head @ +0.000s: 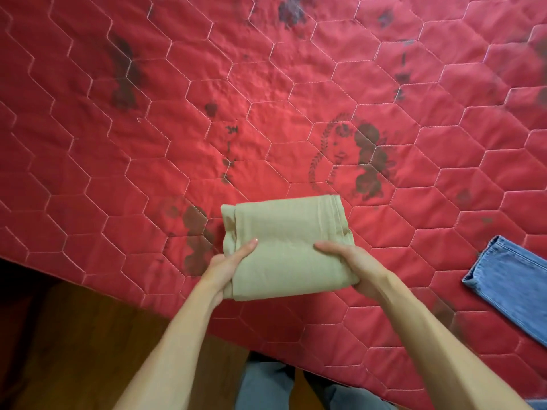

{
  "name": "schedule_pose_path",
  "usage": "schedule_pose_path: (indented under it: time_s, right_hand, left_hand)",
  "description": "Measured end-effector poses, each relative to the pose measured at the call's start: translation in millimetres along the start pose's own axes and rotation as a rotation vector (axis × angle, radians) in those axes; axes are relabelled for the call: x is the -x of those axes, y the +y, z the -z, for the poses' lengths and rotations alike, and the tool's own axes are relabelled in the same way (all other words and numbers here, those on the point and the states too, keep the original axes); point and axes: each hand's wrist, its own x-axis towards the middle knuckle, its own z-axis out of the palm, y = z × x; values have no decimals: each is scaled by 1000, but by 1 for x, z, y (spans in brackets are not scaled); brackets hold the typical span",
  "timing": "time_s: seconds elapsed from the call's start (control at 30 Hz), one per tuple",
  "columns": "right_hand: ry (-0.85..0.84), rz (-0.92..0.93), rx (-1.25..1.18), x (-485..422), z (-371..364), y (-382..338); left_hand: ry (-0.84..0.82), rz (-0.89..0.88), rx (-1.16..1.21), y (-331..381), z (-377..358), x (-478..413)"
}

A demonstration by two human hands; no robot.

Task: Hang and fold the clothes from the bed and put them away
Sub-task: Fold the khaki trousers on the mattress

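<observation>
While I watch, left hand (228, 267) and right hand (355, 266) each clasp the folded beige garment (284, 226), lower centre | blue jeans (515, 282) on bed (266, 99), lower right.

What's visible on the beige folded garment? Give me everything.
The beige garment is folded into a compact rectangular bundle of soft, matte cloth. Stacked layer edges show at its far right, and a flap wraps its left side. It lies over the red quilted bedcover near the bed's edge; whether it rests there or is lifted is unclear. The left hand and right hand grip its near corners, thumbs on top.
</observation>
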Motion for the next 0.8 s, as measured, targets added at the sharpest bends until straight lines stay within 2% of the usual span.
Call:
schedule_pose_path:
  time_s: [0.13, 0.23, 0.3, 0.53, 0.63, 0.7, 0.8]
  right_hand:
    - [-67, -34, -64, 54, -10, -1]
    - [-136, 7, -81, 103, -15, -8]
    - [-148, 76, -86, 139, -19, -16]
    - [-250, 338, -64, 271, -39, -46]
    - [-279, 472, 9, 325, -42, -66]
    - [-278, 565, 94, 362, -44, -82]
    - [-248, 738, 303, 419, -56, -104]
  left_hand:
    - [-133, 33, 155, 3, 13, 51]
    - [-187, 15, 224, 12, 34, 90]
    - [-237, -91, 203, 26, 43, 123]
    - [-262, -505, 45, 85, 62, 276]
    - [-182, -758, 26, 109, 74, 342]
    - [-63, -898, 28, 123, 79, 379]
    - [346, -1184, -110, 132, 88, 442]
